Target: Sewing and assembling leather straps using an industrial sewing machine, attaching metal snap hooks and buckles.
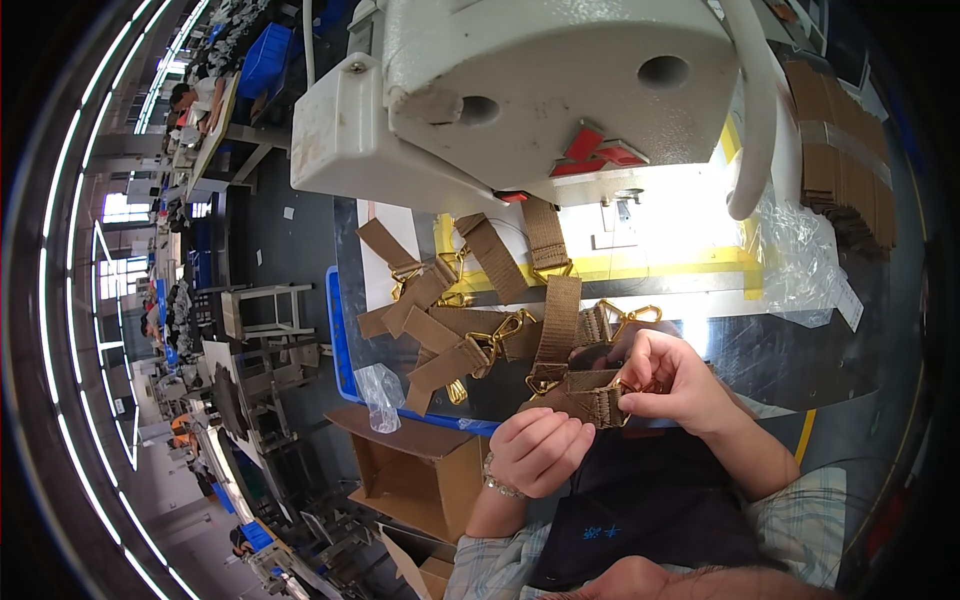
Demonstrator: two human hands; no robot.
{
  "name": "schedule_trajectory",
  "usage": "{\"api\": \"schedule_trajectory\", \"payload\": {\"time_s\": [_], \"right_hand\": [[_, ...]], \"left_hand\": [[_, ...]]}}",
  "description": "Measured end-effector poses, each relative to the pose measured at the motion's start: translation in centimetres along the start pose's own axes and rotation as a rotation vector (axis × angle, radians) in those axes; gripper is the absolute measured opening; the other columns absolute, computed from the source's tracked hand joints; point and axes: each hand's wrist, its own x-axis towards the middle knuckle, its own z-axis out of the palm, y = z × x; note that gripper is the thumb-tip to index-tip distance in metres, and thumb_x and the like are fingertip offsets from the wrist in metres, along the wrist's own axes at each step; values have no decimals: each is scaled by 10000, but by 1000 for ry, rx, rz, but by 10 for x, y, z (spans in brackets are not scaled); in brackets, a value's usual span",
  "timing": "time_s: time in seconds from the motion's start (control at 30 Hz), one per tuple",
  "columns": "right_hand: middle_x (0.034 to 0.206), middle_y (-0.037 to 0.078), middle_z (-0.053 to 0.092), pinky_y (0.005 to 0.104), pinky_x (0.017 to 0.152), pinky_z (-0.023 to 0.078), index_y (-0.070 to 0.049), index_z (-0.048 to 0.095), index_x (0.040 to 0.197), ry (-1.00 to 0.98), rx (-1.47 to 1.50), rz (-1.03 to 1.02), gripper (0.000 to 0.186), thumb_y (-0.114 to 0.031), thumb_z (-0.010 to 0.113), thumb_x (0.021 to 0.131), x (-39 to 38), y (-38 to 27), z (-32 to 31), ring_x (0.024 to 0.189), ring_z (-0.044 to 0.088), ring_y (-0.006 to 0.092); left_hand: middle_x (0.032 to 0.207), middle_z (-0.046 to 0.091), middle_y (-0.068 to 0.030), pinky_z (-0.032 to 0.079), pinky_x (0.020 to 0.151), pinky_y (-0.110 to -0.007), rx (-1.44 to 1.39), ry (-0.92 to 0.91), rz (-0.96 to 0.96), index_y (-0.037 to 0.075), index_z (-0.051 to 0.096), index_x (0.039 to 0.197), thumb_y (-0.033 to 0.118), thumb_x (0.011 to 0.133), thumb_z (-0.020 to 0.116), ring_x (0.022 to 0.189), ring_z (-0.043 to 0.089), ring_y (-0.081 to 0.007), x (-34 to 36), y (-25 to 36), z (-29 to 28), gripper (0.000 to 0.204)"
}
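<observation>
A tan webbing strap (593, 400) stretches between my two hands at the table's near edge. My left hand (542, 450) has its fingers curled closed around the strap's left part. The other end, with a stitched fold, is pinched by my right hand (672, 378), next to gold-coloured metal hardware mostly covered by the fingers. Just beyond lie more tan webbing straps (437, 365), overlapping in a pile. Gold snap hooks (503, 335) are fitted to several of them. One gold hook (630, 313) lies right above my right hand.
A pale sewing machine (560, 90) overhangs the table's far side, its light on yellow tape (660, 268). Clear plastic film (800, 260) and stacked brown webbing (840, 150) lie at the right. A blue tray (342, 340) and a cardboard box (410, 470) stand at the left.
</observation>
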Motion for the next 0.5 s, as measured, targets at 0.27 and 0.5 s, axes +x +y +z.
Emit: {"api": "schedule_trajectory", "payload": {"time_s": [0.27, 0.5], "right_hand": [[822, -14, 535, 148, 610, 433, -92, 412, 777, 6, -3, -13, 301, 40, 682, 759, 0, -2, 1, 730, 512, 7], [792, -18, 543, 150, 547, 392, -47, 508, 911, 10, -203, 25, 182, -41, 658, 809, -3, -21, 13, 667, 499, 0]], "left_hand": [[819, 606, 15, 521, 628, -279, -3, -6, 6, 110, 656, 803, 57, 652, 707, 776, 579, -146, 0, 0, 1, 167], [793, 646, -19, 503, 621, -275, -117, 19, -197, 104, 660, 879, 17, 687, 688, 655, 593, -181, 10, -4, 12, 213]]}}
